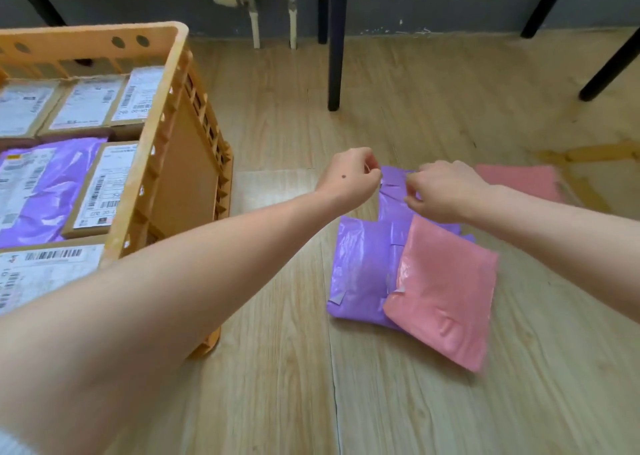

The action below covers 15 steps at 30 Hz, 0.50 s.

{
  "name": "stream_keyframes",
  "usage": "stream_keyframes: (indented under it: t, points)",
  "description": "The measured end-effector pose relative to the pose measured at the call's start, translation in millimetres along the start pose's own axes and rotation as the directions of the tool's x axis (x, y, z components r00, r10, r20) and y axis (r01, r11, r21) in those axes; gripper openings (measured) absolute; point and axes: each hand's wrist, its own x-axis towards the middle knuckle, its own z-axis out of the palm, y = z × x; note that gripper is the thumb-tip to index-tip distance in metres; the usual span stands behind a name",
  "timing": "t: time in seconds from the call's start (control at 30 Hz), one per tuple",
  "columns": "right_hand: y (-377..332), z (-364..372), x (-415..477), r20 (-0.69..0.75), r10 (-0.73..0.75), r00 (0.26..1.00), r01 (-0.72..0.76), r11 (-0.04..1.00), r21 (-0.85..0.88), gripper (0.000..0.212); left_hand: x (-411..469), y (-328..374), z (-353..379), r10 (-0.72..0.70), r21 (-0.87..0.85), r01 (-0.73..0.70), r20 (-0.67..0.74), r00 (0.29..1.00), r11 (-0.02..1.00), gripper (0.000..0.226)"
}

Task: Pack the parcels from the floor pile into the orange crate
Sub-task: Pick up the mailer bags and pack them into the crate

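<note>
Both hands pinch purple parcel edge — orange crate well apart

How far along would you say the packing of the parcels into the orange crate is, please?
Seemingly well along: the orange crate already holds labelled boxes and a purple mailer. In hand: left hand and right hand pinch the far purple parcel. Left on the floor: the near purple parcel, the front pink parcel and the far pink parcel.
</note>
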Motion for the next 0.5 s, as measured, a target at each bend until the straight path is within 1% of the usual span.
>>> stream_keyframes:
  t: [0.07,0.13,0.23,0.3,0.43,0.5]
  points:
    - [6,14,-6,0.047,-0.013,0.999,0.013,1.000,0.006,0.031,1,1,13,-0.009,-0.031,0.010,0.027,1.000,0.999,0.017]
    - [11,29,-12,0.123,-0.068,0.990,0.064,0.997,0.035,0.034,0,2,27,-0.028,-0.056,0.032,0.066,0.997,0.998,0.017]
    - [17,49,-20,0.242,-0.252,0.937,0.248,0.968,0.048,0.057,-5,2,48,-0.031,-0.055,0.038,0.125,0.992,0.998,0.013]
    - [18,58,-26,0.315,-0.328,0.890,0.345,0.939,0.005,0.074,-8,1,58,-0.033,-0.043,0.040,0.149,0.988,0.998,0.014]
    - [12,69,-32,0.461,-0.352,0.815,0.476,0.860,-0.184,0.111,-11,-3,67,-0.071,-0.030,0.078,0.190,0.979,0.996,0.013]
    - [10,72,-32,0.443,-0.368,0.818,0.505,0.827,-0.246,0.117,-9,-4,66,-0.106,-0.074,0.122,0.188,0.976,0.990,0.012]
